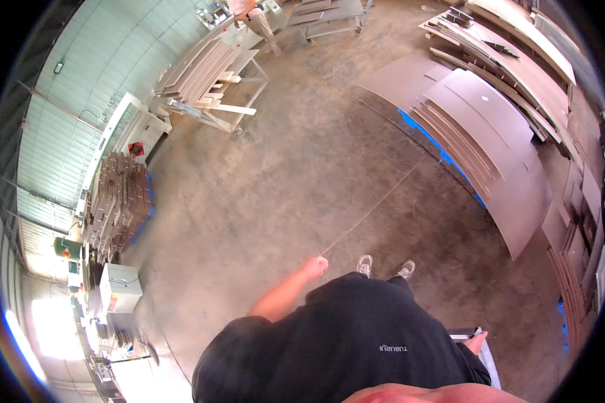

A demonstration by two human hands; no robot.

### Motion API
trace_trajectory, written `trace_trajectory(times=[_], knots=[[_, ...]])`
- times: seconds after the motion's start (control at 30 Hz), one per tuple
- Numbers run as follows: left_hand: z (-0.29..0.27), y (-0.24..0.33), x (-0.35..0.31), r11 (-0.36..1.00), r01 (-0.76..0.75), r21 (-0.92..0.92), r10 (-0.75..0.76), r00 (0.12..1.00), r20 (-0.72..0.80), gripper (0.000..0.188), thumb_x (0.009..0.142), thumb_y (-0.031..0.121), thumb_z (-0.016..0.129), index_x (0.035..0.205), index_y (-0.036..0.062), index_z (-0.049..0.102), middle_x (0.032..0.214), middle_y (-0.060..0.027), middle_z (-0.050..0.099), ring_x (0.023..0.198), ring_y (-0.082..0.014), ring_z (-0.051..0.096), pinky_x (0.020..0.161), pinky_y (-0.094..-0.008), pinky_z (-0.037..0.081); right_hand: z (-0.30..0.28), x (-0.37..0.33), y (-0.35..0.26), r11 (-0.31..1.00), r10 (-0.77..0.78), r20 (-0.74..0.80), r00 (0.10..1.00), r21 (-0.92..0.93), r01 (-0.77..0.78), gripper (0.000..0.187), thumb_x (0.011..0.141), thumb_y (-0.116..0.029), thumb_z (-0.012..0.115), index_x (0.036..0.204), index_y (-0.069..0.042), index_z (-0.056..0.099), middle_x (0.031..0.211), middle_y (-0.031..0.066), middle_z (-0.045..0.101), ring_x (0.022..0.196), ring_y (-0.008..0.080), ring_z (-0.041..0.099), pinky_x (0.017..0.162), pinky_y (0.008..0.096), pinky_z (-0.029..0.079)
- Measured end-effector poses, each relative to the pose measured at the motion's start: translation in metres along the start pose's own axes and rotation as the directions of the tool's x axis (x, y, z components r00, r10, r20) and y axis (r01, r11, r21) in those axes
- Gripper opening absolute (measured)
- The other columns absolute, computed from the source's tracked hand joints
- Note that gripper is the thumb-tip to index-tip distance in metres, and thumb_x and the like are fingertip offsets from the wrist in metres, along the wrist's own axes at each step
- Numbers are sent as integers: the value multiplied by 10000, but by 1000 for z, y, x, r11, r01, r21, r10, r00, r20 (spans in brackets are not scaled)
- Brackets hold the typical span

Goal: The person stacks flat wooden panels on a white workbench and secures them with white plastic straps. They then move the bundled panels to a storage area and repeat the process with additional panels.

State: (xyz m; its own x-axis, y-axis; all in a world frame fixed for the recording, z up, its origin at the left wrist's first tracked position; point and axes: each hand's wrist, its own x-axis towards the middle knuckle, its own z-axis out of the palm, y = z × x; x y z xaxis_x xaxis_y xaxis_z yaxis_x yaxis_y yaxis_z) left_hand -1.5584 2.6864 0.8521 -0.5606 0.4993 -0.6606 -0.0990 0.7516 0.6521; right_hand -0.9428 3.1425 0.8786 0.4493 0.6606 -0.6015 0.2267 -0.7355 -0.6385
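Note:
My left hand [314, 267] hangs in front of my left side, its fingers curled into a loose fist. No object shows in it. Down at my right side, my right hand [476, 342] grips the edge of a flat white-and-dark piece [489, 359]. My body hides much of that piece, so its kind cannot be made out. Both hands are well apart from the stacks around the room. My shoes [364, 265] stand on the brown concrete floor [262, 181].
Large brown panels [480, 114] lie stacked on blue supports to the right. More boards [104, 201] stand piled at left. Ahead, a wheeled cart [205, 84] carries long boards. Another person [255, 20] stands beyond it. A white cabinet [121, 287] is near the left wall.

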Motion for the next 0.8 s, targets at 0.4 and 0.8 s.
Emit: trace_trajectory(times=[0.4, 0.8], knots=[[98, 55, -33, 972, 40, 233, -57, 996, 68, 351, 970, 295, 639, 1224, 75, 739, 1125, -166, 770, 1042, -294, 738, 912, -412, 574, 18, 134, -99, 912, 67, -96, 993, 410, -22, 642, 781, -621, 820, 955, -13, 704, 900, 59, 656, 740, 193, 629, 596, 407, 511], [91, 39, -63, 998, -62, 18, 64, 987, -149, 356, 998, 339, 619, 1193, 67, 740, 1101, -164, 766, 1039, -294, 730, 898, -452, 563, 82, 79, -101, 998, -58, 374, 925, -6, 66, 423, 989, -568, 627, 1001, -145, 648, 820, -13, 617, 655, 131, 550, 558, 316, 428]])
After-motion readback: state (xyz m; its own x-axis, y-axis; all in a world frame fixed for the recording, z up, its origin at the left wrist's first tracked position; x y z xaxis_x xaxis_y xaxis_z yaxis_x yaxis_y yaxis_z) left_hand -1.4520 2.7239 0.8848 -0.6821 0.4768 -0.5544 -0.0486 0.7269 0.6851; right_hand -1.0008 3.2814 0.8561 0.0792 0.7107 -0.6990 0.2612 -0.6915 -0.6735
